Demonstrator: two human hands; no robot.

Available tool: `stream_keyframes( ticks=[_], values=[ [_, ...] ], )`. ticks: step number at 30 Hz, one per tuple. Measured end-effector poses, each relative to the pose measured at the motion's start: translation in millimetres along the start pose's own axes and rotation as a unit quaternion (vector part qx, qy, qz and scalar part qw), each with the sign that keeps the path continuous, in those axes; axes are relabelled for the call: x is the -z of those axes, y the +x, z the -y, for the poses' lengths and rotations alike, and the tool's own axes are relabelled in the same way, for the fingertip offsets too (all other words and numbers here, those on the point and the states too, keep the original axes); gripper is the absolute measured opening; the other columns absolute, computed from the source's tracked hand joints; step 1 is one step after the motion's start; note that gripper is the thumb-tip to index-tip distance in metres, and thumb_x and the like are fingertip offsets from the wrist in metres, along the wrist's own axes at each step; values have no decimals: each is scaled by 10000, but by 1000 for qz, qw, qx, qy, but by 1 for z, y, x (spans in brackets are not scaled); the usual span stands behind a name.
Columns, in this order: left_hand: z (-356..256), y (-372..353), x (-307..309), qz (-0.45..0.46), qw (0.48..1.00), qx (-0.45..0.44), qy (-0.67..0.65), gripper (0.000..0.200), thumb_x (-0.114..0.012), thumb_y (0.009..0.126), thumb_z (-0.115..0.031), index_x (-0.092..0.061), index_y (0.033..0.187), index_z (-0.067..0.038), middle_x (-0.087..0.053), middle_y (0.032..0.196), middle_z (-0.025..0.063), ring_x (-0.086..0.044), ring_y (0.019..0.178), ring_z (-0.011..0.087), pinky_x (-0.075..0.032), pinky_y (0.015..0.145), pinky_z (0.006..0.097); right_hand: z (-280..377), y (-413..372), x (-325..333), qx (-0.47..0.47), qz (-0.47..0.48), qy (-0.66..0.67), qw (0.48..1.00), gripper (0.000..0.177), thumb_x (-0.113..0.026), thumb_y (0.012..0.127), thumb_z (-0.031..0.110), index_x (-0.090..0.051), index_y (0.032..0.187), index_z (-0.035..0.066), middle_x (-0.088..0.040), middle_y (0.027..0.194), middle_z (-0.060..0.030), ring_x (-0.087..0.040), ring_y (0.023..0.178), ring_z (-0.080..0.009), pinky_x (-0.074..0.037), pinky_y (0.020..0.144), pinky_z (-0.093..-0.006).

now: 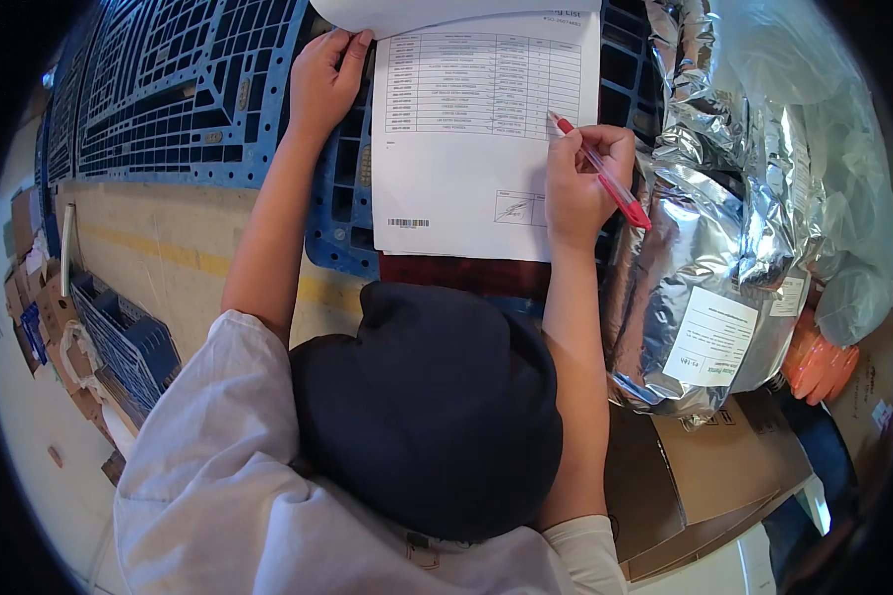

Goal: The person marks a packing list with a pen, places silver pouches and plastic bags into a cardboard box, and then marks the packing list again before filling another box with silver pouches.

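Note:
A printed packing-type list (456, 178) with a ruled table, a barcode and a signed box lies in front of me on a dark red board (446, 271). My left hand (329, 84) is closed at the list's upper left corner, thumb and fingers pinching the edge of a turned-back top sheet (456, 12). In my right hand (587, 188) is a red pen (620, 194), gripped for writing. Its tip meets the lower right part of the table on the page.
Blue plastic pallets (198, 89) stand behind and left. Silver foil bags (680, 253), one with a white label (712, 337), and clear plastic (848, 169) are piled on the right. Below them is a cardboard box (729, 456). An orange glove (820, 362) shows beside the bags. A blue crate (124, 332) sits at left.

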State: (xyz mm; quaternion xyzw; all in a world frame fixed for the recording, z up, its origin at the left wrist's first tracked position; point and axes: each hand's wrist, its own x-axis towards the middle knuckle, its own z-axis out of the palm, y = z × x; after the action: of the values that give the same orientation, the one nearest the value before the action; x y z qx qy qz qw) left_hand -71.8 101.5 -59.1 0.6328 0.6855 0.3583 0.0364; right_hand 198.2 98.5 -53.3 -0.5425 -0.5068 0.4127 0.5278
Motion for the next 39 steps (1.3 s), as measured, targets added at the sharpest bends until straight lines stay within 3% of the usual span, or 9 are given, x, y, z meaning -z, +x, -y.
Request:
stream_keyframes(
  ticks=[11,17,20,21,23,25,28,32,39],
  values=[
    [1,0,-1,-5,1000,-11,-14,229,-554,900,-246,-629,888,-30,-613,720,131,-576,695,313,-439,613,364,1,1,-2,2,-1,10,1000,149,-617,797,32,-484,860,8,-591,732,-43,-464,569,-37,-390,525,-176],
    [1,1,0,-4,1000,-19,-4,227,-549,903,-242,-624,895,-28,-615,728,139,-584,712,322,-442,619,374,-8,2,-7,-7,-28,69,997,171,-599,821,47,-512,957,-10,-623,803,-67,-547,646,-60,-414,563,-178],
    [1,0,1,15,1000,8,-11,220,-574,885,-254,-643,902,-45,-637,773,133,-601,764,311,-456,657,360,-5,1,-4,0,-20,98,995,207,-580,839,59,-518,1021,-18,-628,835,-79,-585,717,-92,-449,628,-203],
    [1,1,0,14,1000,6,-11,220,-574,885,-254,-643,902,-45,-637,773,133,-601,764,311,-456,657,360,1,2,-1,63,-10,37,997,217,-565,853,64,-513,1043,-25,-622,886,-97,-584,763,-108,-456,672,-218],
    [3,1,1,-2,996,-92,-17,202,-635,839,-240,-666,921,-57,-663,869,117,-620,844,291,-472,735,343,19,2,3,125,-1,-22,992,227,-550,866,70,-509,1065,-32,-616,937,-116,-584,808,-124,-462,717,-233],
    [4,1,1,-3,994,-104,-19,201,-662,814,-222,-674,929,-59,-666,916,108,-623,876,280,-473,770,341,46,-3,5,122,-27,53,991,264,-525,887,77,-479,1117,-45,-577,1051,-151,-574,896,-157,-457,783,-253],
    [1,3,1,3,992,-126,-27,208,-696,778,-186,-682,937,-53,-667,978,100,-625,917,268,-473,813,341,69,1,14,114,-47,77,989,271,-501,917,104,-442,1146,-28,-567,1057,-149,-571,781,-116,-473,717,-232],
    [-1,4,2,8,989,-145,-6,183,-692,768,-152,-687,920,-50,-663,1005,99,-624,944,256,-473,832,339,85,8,30,107,-112,101,983,212,-507,912,88,-454,1090,-13,-585,998,-145,-577,736,-125,-475,679,-235],
    [2,5,5,61,985,-163,-8,201,-666,739,-75,-705,937,-77,-633,1132,92,-585,1063,240,-431,929,336,95,8,40,93,-117,160,976,216,-520,909,84,-441,1080,-20,-569,917,-107,-547,725,-100,-467,672,-221]
  ],
)
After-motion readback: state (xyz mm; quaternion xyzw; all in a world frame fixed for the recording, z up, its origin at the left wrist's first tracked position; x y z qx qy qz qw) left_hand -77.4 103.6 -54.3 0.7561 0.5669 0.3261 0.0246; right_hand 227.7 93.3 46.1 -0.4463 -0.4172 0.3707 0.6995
